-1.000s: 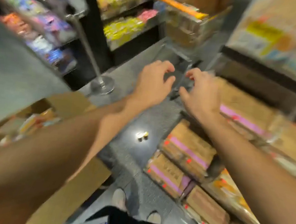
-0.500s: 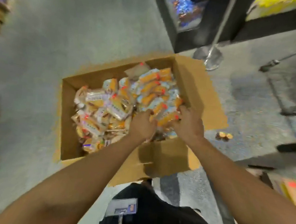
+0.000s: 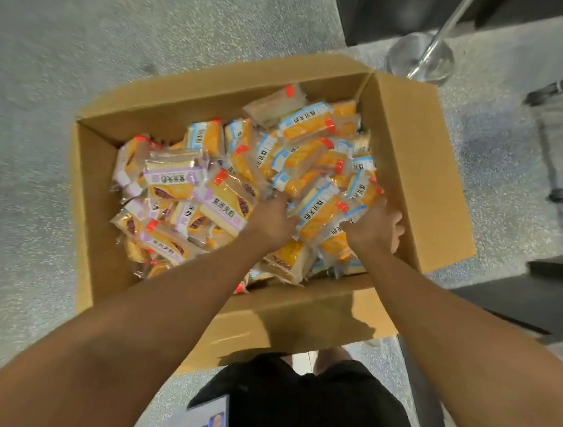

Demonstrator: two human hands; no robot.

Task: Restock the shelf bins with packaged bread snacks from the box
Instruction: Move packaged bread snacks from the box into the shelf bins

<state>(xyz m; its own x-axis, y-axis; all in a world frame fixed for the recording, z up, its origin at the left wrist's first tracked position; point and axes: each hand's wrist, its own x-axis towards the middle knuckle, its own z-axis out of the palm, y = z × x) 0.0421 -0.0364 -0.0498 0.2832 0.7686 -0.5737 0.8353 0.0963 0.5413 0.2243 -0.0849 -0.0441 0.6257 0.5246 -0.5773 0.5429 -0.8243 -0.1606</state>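
Both hands point(image 3: 274, 221) point(image 3: 373, 227) dug deeper, gripping bread pkts point(image 3: 319, 212) in box point(image 3: 410, 177).

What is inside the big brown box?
The cardboard box holds a heap of wrapped bread snacks: blue-labelled packets toward the right, purple-labelled packets toward the left. The left hand and right hand dig in. The bottom is covered.

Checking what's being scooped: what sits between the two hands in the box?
In the head view, blue-labelled bread snack packets lie between the left hand and right hand, inside the cardboard box.
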